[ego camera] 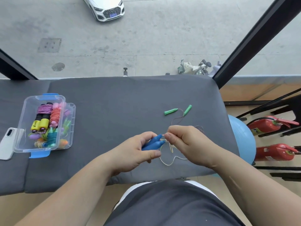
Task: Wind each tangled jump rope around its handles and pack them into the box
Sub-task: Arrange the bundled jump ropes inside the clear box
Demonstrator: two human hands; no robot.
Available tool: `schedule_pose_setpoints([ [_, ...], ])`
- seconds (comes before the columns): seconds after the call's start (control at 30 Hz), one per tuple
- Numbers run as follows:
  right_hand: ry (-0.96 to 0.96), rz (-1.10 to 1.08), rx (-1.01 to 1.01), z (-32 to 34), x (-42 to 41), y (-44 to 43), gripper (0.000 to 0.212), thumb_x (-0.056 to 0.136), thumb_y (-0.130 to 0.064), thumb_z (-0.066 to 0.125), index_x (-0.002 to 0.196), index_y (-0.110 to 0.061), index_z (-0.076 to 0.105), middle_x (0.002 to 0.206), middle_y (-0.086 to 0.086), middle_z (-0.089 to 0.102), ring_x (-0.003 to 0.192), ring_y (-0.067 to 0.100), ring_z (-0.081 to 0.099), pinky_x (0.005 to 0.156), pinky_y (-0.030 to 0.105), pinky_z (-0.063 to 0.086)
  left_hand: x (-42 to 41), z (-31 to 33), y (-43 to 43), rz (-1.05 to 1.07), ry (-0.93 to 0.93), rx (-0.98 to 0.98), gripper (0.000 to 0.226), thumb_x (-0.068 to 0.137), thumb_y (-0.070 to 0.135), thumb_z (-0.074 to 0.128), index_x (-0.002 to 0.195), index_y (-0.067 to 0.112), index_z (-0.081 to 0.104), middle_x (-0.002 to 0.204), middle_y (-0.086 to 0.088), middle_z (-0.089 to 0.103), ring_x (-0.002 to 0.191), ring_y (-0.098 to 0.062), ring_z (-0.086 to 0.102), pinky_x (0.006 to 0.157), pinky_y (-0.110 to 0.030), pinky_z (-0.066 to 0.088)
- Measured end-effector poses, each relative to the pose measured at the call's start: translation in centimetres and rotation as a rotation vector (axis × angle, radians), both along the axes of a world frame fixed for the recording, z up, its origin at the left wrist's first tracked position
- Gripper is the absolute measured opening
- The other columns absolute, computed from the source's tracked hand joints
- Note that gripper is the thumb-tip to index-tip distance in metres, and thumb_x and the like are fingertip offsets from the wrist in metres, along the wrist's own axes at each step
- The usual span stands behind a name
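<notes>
Blue-handled rope (154, 142) unwound, mid-table; green-handled rope (170, 111) beyond; clear box (24, 111) left, holding wound ropes (44, 108)

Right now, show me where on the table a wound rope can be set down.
Widest bare patch: the table between the box and the green handles, up to the far edge. A smaller strip lies between the box and the near edge. Crowded: around the left hand and right hand, where loose rope lies, and from there to the green handles.

Box (32, 150) on table (122, 103) left, phone (7, 142) left of it, loose rope (187, 110) right.
</notes>
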State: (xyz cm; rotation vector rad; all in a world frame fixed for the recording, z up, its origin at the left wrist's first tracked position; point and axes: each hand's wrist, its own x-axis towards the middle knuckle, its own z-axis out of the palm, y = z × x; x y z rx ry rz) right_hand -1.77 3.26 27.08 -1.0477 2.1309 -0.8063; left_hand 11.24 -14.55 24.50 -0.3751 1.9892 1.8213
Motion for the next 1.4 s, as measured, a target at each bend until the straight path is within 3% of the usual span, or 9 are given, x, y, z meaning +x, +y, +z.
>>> schedule_pose_setpoints([
  [0.13, -0.033, -0.144, -0.168, 0.9, 1.0, -1.2, 0.035, 0.105, -0.032, 0.045, 0.071, -0.027, 0.05, 0.064, 0.003, 0.048, 0.06, 0.017, 0.042, 0.062, 0.039, 0.041, -0.5, 0.9, 0.4, 0.053, 0.098, -0.076, 0.033, 0.091, 0.047, 0.057, 0.116, 0.025, 0.057, 0.096, -0.005, 0.056, 0.086, -0.012, 0.052, 0.095, -0.048, 0.047],
  [0.3, -0.17, -0.287, -0.281, 1.6, 1.7, -2.2, 0.032, 0.105, -0.032, 0.039, 0.078, -0.023, 0.053, 0.056, -0.012, 0.044, 0.055, 0.01, 0.039, 0.056, 0.04, 0.04, -1.6, 1.7, 1.6, 0.317, 0.227, 0.1, 0.027, 0.095, 0.038, 0.055, 0.109, 0.015, 0.056, 0.079, 0.01, 0.051, 0.071, -0.014, 0.046, 0.069, -0.032, 0.047],
  [0.47, 0.142, -0.134, -0.03, 1.6, 2.3, -2.2, 0.028, 0.105, -0.037, 0.04, 0.085, -0.021, 0.051, 0.059, -0.007, 0.05, 0.057, 0.014, 0.044, 0.059, 0.038, 0.04, -2.7, 2.2, 2.3, 0.725, 0.167, 0.553, 0.033, 0.09, 0.04, 0.06, 0.099, 0.011, 0.046, 0.07, -0.001, 0.041, 0.057, -0.016, 0.037, 0.06, -0.031, 0.034],
  [0.67, 0.43, 0.014, 0.037, 2.2, 4.2, -3.5, 0.03, 0.105, -0.041, 0.024, 0.103, -0.025, 0.049, 0.083, -0.001, 0.066, 0.072, 0.03, 0.057, 0.062, 0.041, 0.046, -3.6, 2.5, 3.0, 0.866, 0.071, 0.569, 0.042, 0.069, 0.045, 0.088, 0.071, 0.026, 0.051, 0.064, 0.003, 0.036, 0.054, -0.011, 0.031, 0.051, -0.022, 0.031],
  [0.8, 0.556, 0.024, -0.053, 2.0, 4.1, -3.5, 0.016, 0.1, -0.036, 0.029, 0.092, -0.028, 0.039, 0.063, -0.003, 0.058, 0.052, 0.028, 0.05, 0.045, 0.033, 0.036, -3.5, 2.8, 2.6, 0.905, 0.083, 0.6, 0.028, 0.09, 0.027, 0.072, 0.076, 0.021, 0.049, 0.064, 0.002, 0.039, 0.055, -0.01, 0.033, 0.05, -0.02, 0.035],
  [1.0, 0.377, -0.08, 0.039, 1.3, 4.4, -3.6, 0.021, 0.106, -0.036, 0.036, 0.096, -0.021, 0.047, 0.082, 0.0, 0.062, 0.077, 0.03, 0.053, 0.066, 0.041, 0.041, -3.1, 3.0, 2.7, 0.987, 0.143, 0.615, 0.019, 0.102, 0.024, 0.055, 0.085, 0.016, 0.056, 0.078, 0.0, 0.06, 0.076, -0.015, 0.053, 0.079, -0.033, 0.044],
  [1.13, 0.188, -0.193, -0.058, 1.3, 4.7, -4.3, 0.015, 0.104, -0.034, 0.041, 0.118, -0.028, 0.043, 0.067, -0.013, 0.054, 0.069, 0.02, 0.052, 0.058, 0.032, 0.037, -3.3, 3.7, 3.1, 1.0, 0.199, 0.694, 0.018, 0.106, 0.027, 0.048, 0.097, 0.015, 0.058, 0.098, -0.003, 0.071, 0.095, -0.015, 0.063, 0.07, -0.031, 0.056],
  [1.2, 0.217, -0.136, -0.003, 1.4, 4.7, -4.6, 0.024, 0.105, -0.038, 0.035, 0.127, -0.029, 0.04, 0.075, -0.008, 0.06, 0.075, 0.025, 0.056, 0.061, 0.037, 0.041, -3.3, 3.8, 3.1, 0.991, 0.204, 0.681, 0.018, 0.106, 0.031, 0.046, 0.108, 0.016, 0.054, 0.117, -0.002, 0.074, 0.115, -0.015, 0.062, 0.085, -0.036, 0.054],
  [1.4, 0.282, -0.004, 0.141, 2.0, 4.6, -5.0, 0.029, 0.098, -0.054, 0.035, 0.098, -0.024, 0.036, 0.074, -0.003, 0.051, 0.073, 0.03, 0.054, 0.061, 0.039, 0.039, -2.9, 3.9, 2.9, 0.903, 0.162, 0.774, 0.012, 0.104, 0.041, 0.044, 0.099, 0.031, 0.048, 0.131, 0.004, 0.069, 0.135, -0.014, 0.052, 0.102, -0.037, 0.043],
])
